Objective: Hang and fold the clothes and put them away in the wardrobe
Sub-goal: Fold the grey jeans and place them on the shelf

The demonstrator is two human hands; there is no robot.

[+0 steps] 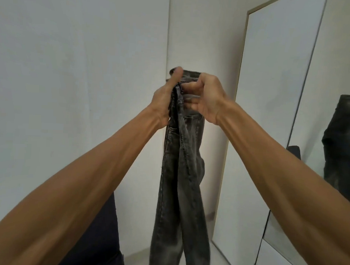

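White wall point(73, 69); one pair of jeans point(180, 172) tight in left hand point(165, 100) and right hand point(205, 97)

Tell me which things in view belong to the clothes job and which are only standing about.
Belongs to the job: grey jeans, gripped at the waistband by the left hand and right hand, legs hanging down.
Only standing about: tall mirror at the right, reflecting the jeans; dark furniture at lower left.
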